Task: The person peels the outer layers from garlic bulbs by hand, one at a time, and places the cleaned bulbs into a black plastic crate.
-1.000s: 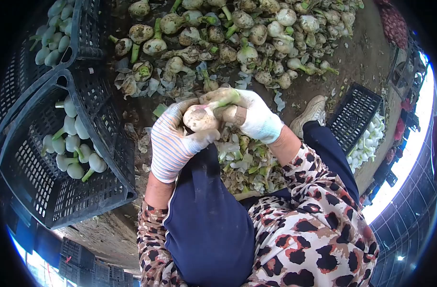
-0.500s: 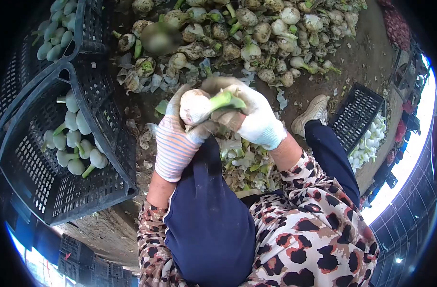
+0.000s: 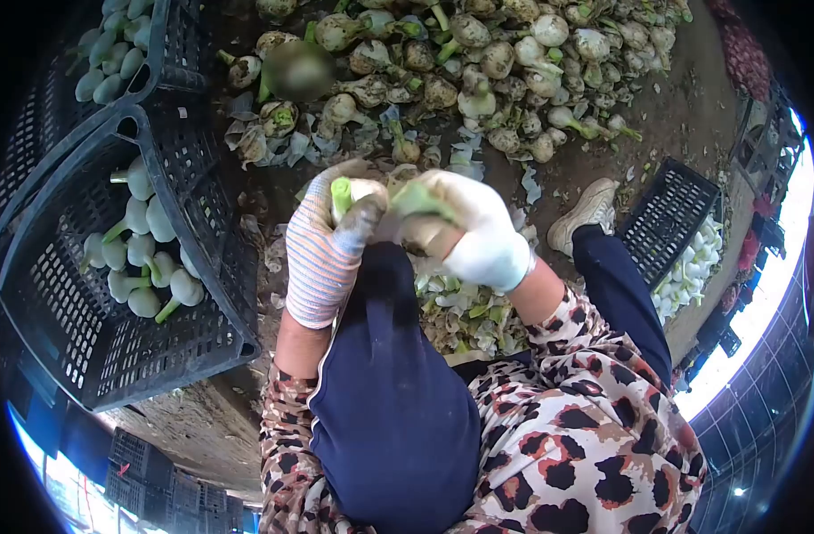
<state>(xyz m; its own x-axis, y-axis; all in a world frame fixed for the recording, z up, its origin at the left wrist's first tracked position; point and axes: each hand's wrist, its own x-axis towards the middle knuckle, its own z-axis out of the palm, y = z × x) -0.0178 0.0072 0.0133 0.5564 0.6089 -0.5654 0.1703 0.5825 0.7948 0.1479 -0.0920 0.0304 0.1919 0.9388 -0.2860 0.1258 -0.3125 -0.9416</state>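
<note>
My left hand, in a striped knit glove, is closed around a fresh garlic bulb. The bulb's short green cut stem points up beside the thumb, and the fingers cover much of the rest. Just to the right, my right hand, in a white glove, grips a greenish strip of peeled skin that is smeared by motion. This strip comes very close to the bulb. Both hands are over my dark blue trouser leg. Loose peelings lie on the ground below them.
Ahead lies a large heap of dirty garlic bulbs. A black crate at my left holds several clean bulbs, with another crate behind it. To the right are my shoe, a black crate and white trimmed bulbs.
The bulb has turned in my left hand, its stem now pointing up instead of right. My right hand has come away from it slightly with a strip of skin.
</note>
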